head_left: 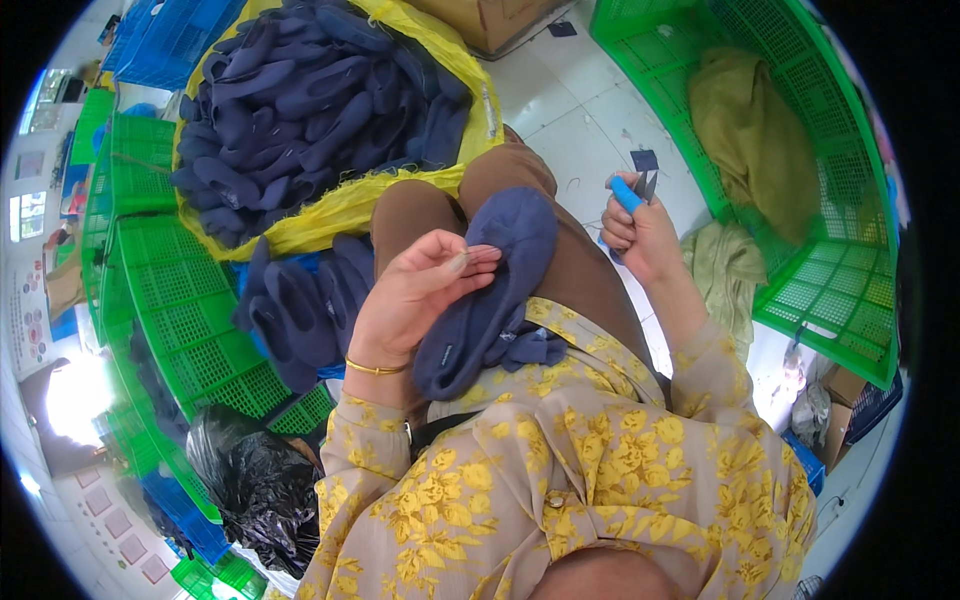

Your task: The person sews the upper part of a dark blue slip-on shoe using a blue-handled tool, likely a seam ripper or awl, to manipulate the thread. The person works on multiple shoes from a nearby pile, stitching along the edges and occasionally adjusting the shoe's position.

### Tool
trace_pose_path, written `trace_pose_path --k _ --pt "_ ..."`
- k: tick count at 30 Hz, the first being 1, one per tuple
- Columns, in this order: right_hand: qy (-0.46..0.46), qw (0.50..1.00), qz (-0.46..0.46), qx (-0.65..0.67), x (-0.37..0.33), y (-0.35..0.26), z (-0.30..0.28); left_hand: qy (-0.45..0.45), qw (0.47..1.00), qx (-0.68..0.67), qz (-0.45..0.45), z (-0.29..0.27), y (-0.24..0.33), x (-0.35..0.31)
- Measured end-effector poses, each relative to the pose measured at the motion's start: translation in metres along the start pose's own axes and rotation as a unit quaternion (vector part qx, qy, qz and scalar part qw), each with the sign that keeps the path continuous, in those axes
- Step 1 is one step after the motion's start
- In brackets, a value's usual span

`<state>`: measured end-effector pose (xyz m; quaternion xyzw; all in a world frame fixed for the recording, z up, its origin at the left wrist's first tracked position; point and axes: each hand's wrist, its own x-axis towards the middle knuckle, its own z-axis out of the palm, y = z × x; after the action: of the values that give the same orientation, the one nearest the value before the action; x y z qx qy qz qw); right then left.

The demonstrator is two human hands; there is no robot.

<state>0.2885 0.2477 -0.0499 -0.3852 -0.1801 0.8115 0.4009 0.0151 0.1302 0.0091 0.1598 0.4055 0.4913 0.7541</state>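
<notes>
A navy knitted shoe upper [530, 245] lies across my lap, its opening toward my left hand. My left hand [425, 280] is over it with thumb and fingers pinched together; whatever is between the fingertips is too small to make out. Off to the right, apart from the upper, my right hand [645, 235] is closed around small thread snips [647, 186], their dark blades pointing up past the fingers. A bright blue wrap [626, 194] covers one finger of that hand. More navy fabric [530, 347] is bunched against my waist.
A yellow sack [330, 205] heaped with navy uppers [310, 100] stands ahead on the left. Several more uppers [300, 315] lie beside my left knee. Green crates [190, 310] line the left; another green crate [650, 60] at right holds an olive cloth [750, 130]. A black plastic bag [250, 480] sits lower left.
</notes>
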Motion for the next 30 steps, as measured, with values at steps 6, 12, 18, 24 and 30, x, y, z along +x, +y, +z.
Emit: trace_pose_path --k 6,12,18,24,30 --pt "-0.029 0.999 0.013 -0.007 -0.01 0.005 -0.005 0.126 0.981 0.145 0.026 0.014 -0.004 0.015" --pt "-0.035 0.999 -0.027 -0.014 -0.017 -0.005 -0.002 0.261 0.895 0.347 0.1 0.029 -0.024 0.04" --pt "-0.194 0.963 -0.176 0.065 -0.05 -0.089 0.015 0.263 0.847 0.446 0.123 0.026 -0.029 0.041" --pt "-0.578 0.796 -0.129 -0.123 -0.098 -0.092 0.071 0.2 0.894 0.398 0.05 0.035 -0.019 0.033" --pt "-0.61 0.733 -0.118 -0.278 -0.104 -0.058 0.098 0.108 0.895 0.432 0.039 0.032 -0.008 0.019"
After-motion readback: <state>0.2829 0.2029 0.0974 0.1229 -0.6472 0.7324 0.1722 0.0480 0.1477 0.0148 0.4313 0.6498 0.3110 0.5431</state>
